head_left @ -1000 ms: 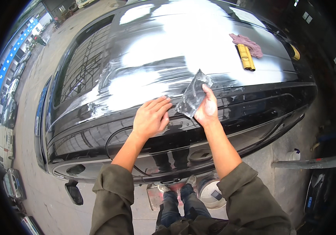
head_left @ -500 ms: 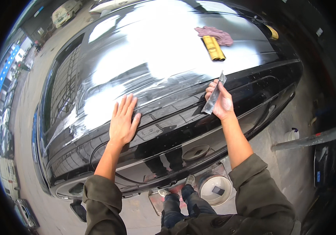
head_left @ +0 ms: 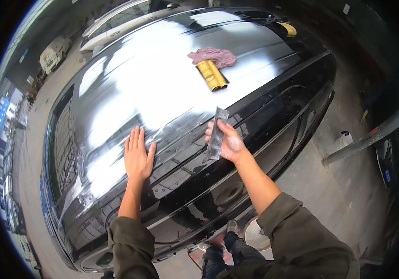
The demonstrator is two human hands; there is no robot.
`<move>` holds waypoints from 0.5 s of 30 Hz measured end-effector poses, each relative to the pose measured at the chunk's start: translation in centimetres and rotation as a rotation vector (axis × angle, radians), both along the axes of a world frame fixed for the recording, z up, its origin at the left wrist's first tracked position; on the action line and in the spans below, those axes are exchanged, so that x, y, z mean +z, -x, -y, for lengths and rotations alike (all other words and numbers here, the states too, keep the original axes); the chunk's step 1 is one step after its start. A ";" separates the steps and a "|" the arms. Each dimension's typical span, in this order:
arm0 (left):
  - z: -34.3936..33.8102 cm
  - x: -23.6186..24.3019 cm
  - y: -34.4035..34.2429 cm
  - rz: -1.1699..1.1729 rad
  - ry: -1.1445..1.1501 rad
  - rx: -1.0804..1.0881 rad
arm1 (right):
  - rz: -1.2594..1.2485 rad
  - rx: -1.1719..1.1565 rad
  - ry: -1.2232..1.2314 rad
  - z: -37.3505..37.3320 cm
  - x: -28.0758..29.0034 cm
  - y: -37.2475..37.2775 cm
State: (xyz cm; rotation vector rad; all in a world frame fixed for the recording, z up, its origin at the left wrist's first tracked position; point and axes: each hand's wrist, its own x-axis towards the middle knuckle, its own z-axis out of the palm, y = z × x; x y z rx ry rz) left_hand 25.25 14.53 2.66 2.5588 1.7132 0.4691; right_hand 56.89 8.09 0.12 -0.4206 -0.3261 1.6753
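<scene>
Our left hand [head_left: 137, 158] lies palm down, grip open and thumb apart, on the glossy black car roof [head_left: 130, 88]. Farther right, we see a crumpled pink cloth [head_left: 220, 57] touching two yellow cylinders [head_left: 212, 75] on the roof. Rightmost, our right hand [head_left: 228, 142] closes its grip around a thin, dark-grey, flat rectangular strip [head_left: 215, 142] near the roof's near edge.

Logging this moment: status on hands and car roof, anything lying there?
Left hand flat on roof. Right hand gripping grey strip. Cloth, yellow tubes on roof.

Blown-out white glare across the car roof [head_left: 155, 76], dim right side, fisheye bending, blackened corners
</scene>
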 end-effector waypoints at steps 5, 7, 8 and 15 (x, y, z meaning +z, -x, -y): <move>0.0 0.3 0.0 -0.011 -0.003 0.018 | -0.085 0.025 -0.003 -0.5 -0.8 0.1; -0.2 0.3 -0.3 -0.004 -0.008 0.010 | -0.095 0.035 -0.023 -0.6 -0.9 -0.2; -0.1 0.4 -0.1 -0.005 -0.007 0.019 | -0.100 0.036 -0.016 -0.7 -0.8 0.2; -0.1 0.1 0.8 -0.003 -0.050 0.006 | -0.059 -0.031 0.009 -0.4 -0.4 1.2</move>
